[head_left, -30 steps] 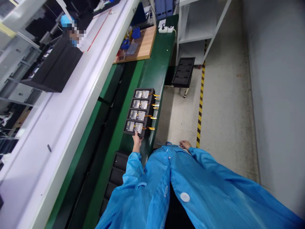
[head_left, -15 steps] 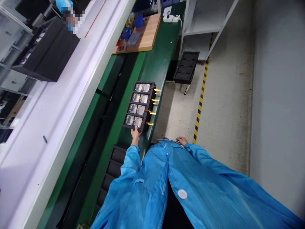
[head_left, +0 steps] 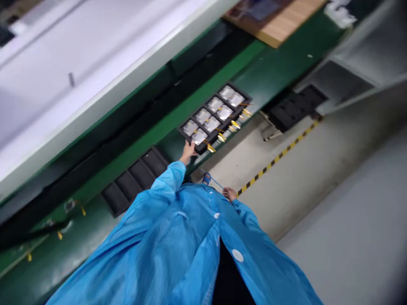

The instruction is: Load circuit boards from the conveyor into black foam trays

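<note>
A black tray point(head_left: 235, 90) with several silvery modules and orange flex tails lies on the green bench point(head_left: 273, 63), near its front edge. My left hand point(head_left: 188, 150) grips the tray's near end, with the blue sleeve stretched out to it. My right hand point(head_left: 229, 193) is close to my body over the floor, shut on a thin tool point(head_left: 212, 181) that points toward the bench. The picture is tilted and blurred, so the finger detail is unclear.
An empty black tray point(head_left: 135, 180) lies on the bench to the left of my left arm. Another black tray point(head_left: 297, 106) sits on a low stand by a white rack point(head_left: 352, 80). A wooden board point(head_left: 282, 25) lies farther along. Yellow-black tape point(head_left: 276, 159) marks the floor.
The view has swung and tilted strongly, and is now blurred. My left hand stays on the tray's near end. My right hand keeps the thin tool by my body.
</note>
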